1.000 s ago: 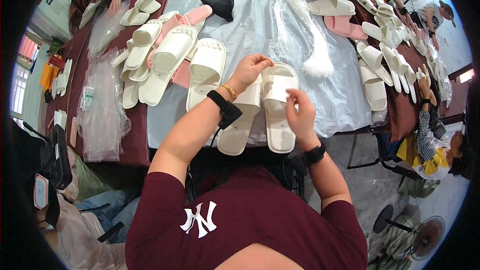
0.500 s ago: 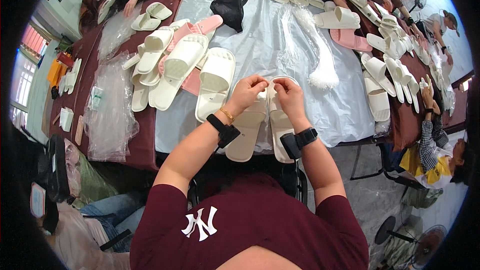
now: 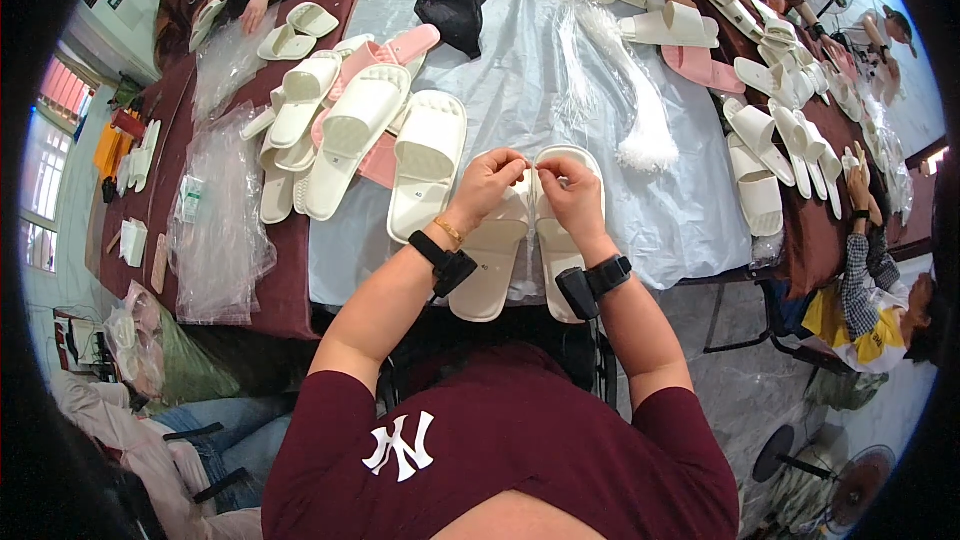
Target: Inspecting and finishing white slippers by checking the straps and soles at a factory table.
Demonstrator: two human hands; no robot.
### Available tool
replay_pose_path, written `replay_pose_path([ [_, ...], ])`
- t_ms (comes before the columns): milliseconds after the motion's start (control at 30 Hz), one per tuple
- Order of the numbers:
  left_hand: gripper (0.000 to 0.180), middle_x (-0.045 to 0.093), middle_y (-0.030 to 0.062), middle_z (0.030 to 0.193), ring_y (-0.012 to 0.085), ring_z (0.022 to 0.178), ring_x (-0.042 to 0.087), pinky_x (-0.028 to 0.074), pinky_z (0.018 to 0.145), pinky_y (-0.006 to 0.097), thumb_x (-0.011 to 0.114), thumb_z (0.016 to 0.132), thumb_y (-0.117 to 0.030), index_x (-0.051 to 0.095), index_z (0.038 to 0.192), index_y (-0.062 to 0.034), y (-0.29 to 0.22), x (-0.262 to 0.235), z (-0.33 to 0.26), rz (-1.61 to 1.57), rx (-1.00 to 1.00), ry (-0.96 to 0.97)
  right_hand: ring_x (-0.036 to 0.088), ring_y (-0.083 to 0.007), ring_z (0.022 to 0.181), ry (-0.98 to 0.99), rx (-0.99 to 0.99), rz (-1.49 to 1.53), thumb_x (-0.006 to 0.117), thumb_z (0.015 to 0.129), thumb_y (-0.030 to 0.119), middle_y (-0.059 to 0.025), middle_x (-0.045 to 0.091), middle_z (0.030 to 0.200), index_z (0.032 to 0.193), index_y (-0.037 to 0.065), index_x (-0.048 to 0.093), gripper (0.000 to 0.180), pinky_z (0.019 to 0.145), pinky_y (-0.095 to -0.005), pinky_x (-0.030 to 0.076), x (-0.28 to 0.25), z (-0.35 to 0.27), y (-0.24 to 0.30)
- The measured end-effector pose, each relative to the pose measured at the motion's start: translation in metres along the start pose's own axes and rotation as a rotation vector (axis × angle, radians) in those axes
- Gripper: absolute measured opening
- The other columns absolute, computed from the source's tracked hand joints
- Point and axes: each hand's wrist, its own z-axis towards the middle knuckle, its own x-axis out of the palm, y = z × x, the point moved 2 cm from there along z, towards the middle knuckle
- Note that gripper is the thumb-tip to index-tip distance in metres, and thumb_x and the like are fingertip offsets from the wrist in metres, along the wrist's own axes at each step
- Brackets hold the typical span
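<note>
Both my hands meet above a pair of white slippers at the table's near edge. My left hand (image 3: 490,185) has thumb and fingertips pinched over the strap of the left slipper (image 3: 485,280). Opposite it, my right hand (image 3: 573,198) is pinched too, above the right slipper (image 3: 557,255). Whatever thin thing lies between the fingertips is too small to make out. The hands partly hide both straps. Left of them lies a larger-looking white slipper (image 3: 428,155). Beyond, to the right, rests a bundle of thin white strings (image 3: 645,130).
White and pink slippers are heaped at left (image 3: 355,140) and right (image 3: 760,150). Clear plastic bags (image 3: 215,230) cover part of the dark red cloth (image 3: 285,285). A black cloth item (image 3: 452,15) lies farther back on the silvery sheet (image 3: 520,50). Other people sit around the table.
My pinched fingertips have shifted slightly over the straps, and the right hand has turned a little. The view has moved slightly; the slippers lie as before.
</note>
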Motion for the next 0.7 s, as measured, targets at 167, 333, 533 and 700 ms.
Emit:
replay_pose_path([
  [167, 0.016, 0.064, 0.0, 0.082, 0.0058, 0.075, 0.055, 0.044, 0.066, 0.021, 0.062, 0.088, -0.011, 0.068, 0.094, 0.0015, 0.0022, -0.0013, -0.0009, 0.055, 0.051, -0.041, 0.063, -0.0157, 0.066, -0.008, -0.023, 0.012, 0.063, 0.082, 0.005, -0.0091, 0.068, 0.079, 0.087, 0.001, 0.067, 0.008, 0.059, -0.0273, 0.05, 0.0007, -0.0008, 0.003],
  [333, 0.015, 0.065, 0.0005, 0.084, 0.006, 0.076, 0.055, 0.045, 0.069, 0.021, 0.065, 0.087, -0.012, 0.069, 0.095, 0.0005, 0.0018, -0.0019, -0.0027, 0.026, 0.041, -0.049, 0.063, -0.0146, 0.064, -0.008, -0.044, -0.001, 0.063, 0.082, 0.005, -0.0088, 0.068, 0.078, 0.087, 0.001, 0.067, 0.008, 0.058, -0.0269, 0.05, 0.0007, -0.001, 0.0041],
  [533, 0.014, 0.067, 0.0004, 0.082, 0.0049, 0.073, 0.056, 0.045, 0.066, 0.019, 0.068, 0.085, -0.01, 0.07, 0.092, 0.0016, 0.0012, -0.0015, -0.0035, -0.001, 0.037, -0.076, 0.062, -0.014, 0.063, -0.012, -0.043, -0.009, 0.063, 0.082, 0.005, -0.0091, 0.067, 0.076, 0.087, 0.0, 0.067, 0.008, 0.058, -0.0267, 0.05, 0.0008, -0.0013, 0.0041],
  [700, 0.014, 0.067, 0.0004, 0.082, 0.0049, 0.073, 0.056, 0.045, 0.065, 0.02, 0.068, 0.085, -0.01, 0.07, 0.092, 0.0015, 0.0019, -0.0005, -0.0038, 0.004, 0.046, -0.076, 0.064, -0.0168, 0.063, -0.019, -0.06, -0.012, 0.063, 0.081, 0.005, -0.0107, 0.067, 0.077, 0.086, 0.0, 0.067, 0.008, 0.058, -0.0279, 0.051, 0.0005, -0.0009, 0.002],
])
